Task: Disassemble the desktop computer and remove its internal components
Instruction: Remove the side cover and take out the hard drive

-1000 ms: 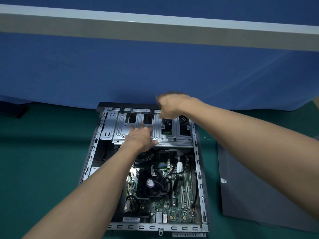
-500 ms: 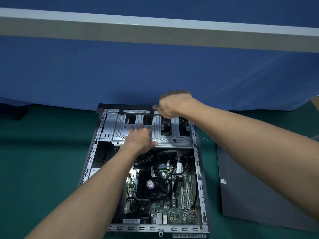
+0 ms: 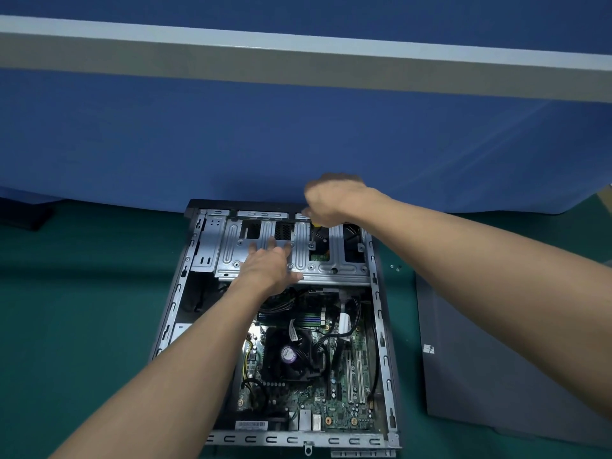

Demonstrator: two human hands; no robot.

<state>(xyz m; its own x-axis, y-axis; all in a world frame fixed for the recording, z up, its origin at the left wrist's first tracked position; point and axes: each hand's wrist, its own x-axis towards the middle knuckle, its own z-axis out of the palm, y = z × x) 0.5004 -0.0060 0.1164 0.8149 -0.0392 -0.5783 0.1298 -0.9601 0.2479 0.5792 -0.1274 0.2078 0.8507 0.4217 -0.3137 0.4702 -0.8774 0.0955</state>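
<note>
Green mat (image 3: pixel 82 309) bears the open computer case (image 3: pixel 291 439), motherboard (image 3: pixel 334 409) and fan (image 3: pixel 288 354) inside. Left hand (image 3: pixel 268 265) presses flat-fingered on its far drive cage (image 3: pixel 231 250); right hand (image 3: pixel 334 200), blurred at the far rim, grip unclear.

Silver stamped sheet-metal drive cage (image 3: pixel 334 270), 12 o'clock in the case: bare metal, dull sheen, ribbed. Green circuit-board motherboard (image 3: pixel 344 412), 6 o'clock: slight gloss is noted. Dark grey flat side panel (image 3: pixel 496 376), 3 o'clock: matt, smooth. Dark green table mat (image 3: pixel 82 309): matt. Blue partition wall (image 3: pixel 231 134): matt, cloth-like.
</note>
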